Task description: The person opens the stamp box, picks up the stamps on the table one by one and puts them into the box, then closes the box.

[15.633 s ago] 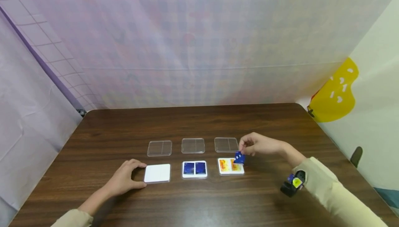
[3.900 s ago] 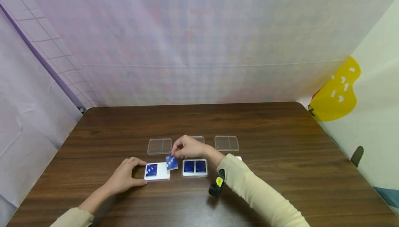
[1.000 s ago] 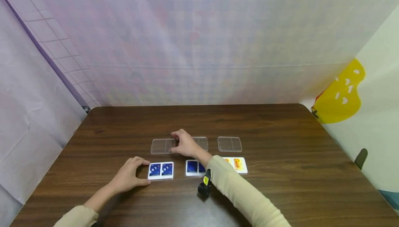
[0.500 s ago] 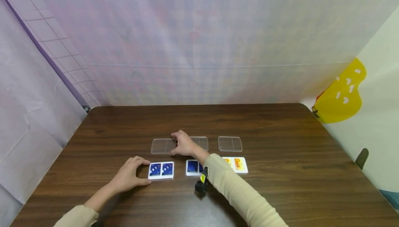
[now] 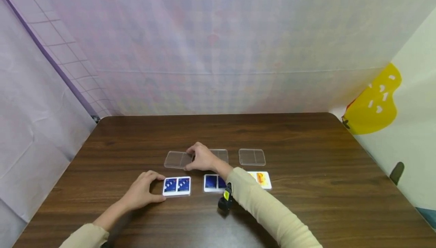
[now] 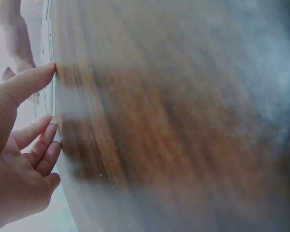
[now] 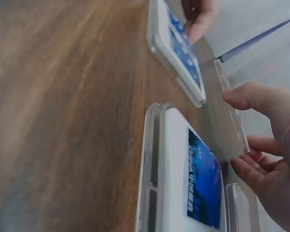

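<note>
My left hand (image 5: 140, 190) holds the left edge of a clear plastic case (image 5: 177, 194), thumb at the near corner and fingers at the far one. Two blue stamps (image 5: 170, 185) lie side by side on the case's white insert. Behind it, my right hand (image 5: 203, 158) grips the right end of a clear lid (image 5: 176, 159); in the right wrist view, the thumb and fingers are on opposite edges of this lid (image 7: 235, 113). The lid sits slightly askew. In the left wrist view, the left thumb (image 6: 31, 82) and fingertips touch the case's edge.
A middle case (image 5: 212, 191) with dark blue stamps, partly covered by the right forearm, and a right case (image 5: 267, 187) with yellow-orange stamps stand in the row. Behind are a middle lid (image 5: 222, 155), partly hidden, and a right lid (image 5: 252, 157). The table (image 5: 323, 202) is wooden.
Earlier, the right hand carried blue stamps, and two now lie in the left case. It then took hold of the left lid, which has just shifted and turned slightly. The left hand stays put.
</note>
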A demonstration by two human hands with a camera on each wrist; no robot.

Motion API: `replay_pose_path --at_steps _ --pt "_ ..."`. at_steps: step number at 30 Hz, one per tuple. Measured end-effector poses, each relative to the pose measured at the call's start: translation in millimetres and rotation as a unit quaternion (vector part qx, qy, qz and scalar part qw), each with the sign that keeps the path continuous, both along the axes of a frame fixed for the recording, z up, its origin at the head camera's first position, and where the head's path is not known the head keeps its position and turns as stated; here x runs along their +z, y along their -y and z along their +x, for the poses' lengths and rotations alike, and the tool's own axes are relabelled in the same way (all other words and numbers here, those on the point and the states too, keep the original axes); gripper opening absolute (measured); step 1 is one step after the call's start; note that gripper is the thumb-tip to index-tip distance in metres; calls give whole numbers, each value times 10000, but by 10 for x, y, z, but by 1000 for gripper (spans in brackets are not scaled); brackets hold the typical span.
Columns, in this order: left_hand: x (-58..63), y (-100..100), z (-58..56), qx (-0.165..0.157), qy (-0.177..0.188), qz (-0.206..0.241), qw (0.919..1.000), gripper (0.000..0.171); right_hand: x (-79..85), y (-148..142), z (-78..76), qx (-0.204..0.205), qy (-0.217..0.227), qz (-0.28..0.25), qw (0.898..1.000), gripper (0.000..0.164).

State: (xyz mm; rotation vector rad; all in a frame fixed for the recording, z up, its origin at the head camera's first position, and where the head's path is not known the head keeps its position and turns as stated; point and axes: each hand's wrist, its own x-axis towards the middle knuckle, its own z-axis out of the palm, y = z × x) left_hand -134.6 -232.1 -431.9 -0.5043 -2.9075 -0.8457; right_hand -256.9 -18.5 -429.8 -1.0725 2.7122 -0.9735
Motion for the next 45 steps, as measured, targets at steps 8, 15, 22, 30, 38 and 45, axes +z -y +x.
replay_pose_path --at_steps 8,15,22,30,38,45 --pt "10 -13 6 19 -19 -10 10000 52 17 -211 131 186 276 -525 9981 51" --pt "3 -11 9 15 -84 -10 10000 52 44 -313 337 437 -30 -503 9978 51" --pt "10 -3 6 61 51 25 10000 54 44 -284 566 644 -140 -274 9975 50" --pt "14 -2 8 29 63 45 10000 53 32 -203 655 698 -252 157 9971 56" --pt "11 3 5 -14 51 56 10000 54 -2 -148 652 779 -590 412 9944 55" --pt "26 14 3 -67 74 66 9999 56 13 -116 651 728 -514 620 9941 56"
